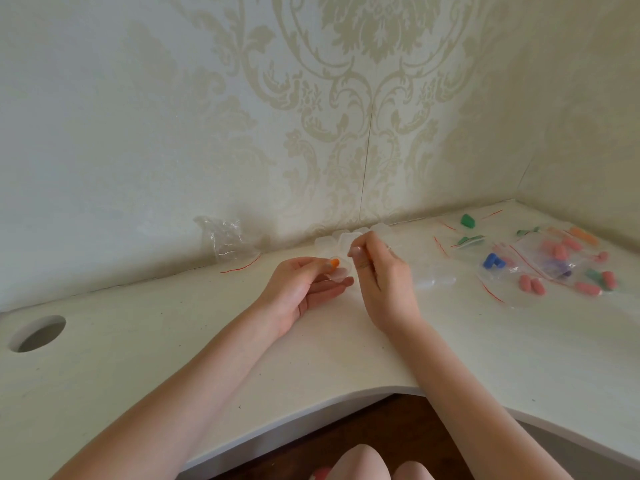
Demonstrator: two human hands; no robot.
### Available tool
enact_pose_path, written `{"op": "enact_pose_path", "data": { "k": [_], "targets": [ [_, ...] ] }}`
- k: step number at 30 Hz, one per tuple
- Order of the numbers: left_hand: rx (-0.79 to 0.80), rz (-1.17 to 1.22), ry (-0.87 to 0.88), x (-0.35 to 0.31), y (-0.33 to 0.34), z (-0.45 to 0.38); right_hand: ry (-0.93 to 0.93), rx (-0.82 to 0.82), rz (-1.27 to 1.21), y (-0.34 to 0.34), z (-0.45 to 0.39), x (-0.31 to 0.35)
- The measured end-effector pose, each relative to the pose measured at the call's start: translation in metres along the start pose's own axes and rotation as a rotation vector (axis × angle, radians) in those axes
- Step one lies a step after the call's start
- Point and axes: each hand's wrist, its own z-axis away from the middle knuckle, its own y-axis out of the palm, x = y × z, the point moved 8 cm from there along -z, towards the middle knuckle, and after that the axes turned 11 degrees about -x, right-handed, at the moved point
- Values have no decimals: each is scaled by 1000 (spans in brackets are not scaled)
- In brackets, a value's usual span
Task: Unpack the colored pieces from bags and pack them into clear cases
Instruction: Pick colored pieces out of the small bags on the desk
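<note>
Your left hand (304, 285) pinches a small clear plastic case (341, 273) with one orange piece (334, 262) at its fingertips, your right hand (377, 271) curls its fingers just beside, what they grip unclear, and many bagged pink, green and blue pieces (561, 258) remain.

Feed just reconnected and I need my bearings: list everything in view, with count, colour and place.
small orange foam piece: one, orange, in the left grip with the case.
small clear plastic case: one, transparent, held at desk centre.
pile of clear plastic cases: count unclear, transparent, against the wall behind the hands.
empty clear plastic bag: one, red-striped, back left by the wall.
clear zip bags: several, red-striped, right side.
pink foam pieces: many, right side, in and around the bags.
blue foam pieces: about two, right, bagged.
green foam piece: one loose, far right; more bagged nearby.
round cable hole: one, left desk.
white desk: one.
left hand: holds the case.
right hand: pinches above the case.
</note>
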Motion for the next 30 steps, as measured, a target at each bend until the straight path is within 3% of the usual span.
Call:
{"op": "enact_pose_path", "data": {
  "k": [4,18,26,30],
  "targets": [
    [-3,-4,13,0,0,1,-98,25,-20,4,2,7],
    [-37,15,73,-5,-2,2,6,54,-87,8,-3,-4],
    [-8,0,63,-4,0,3,201,-9,-200,1,-7,-12],
    [-20,31,70,-5,-1,4,171,47,-121,7,-6,-13]
  ]
}}
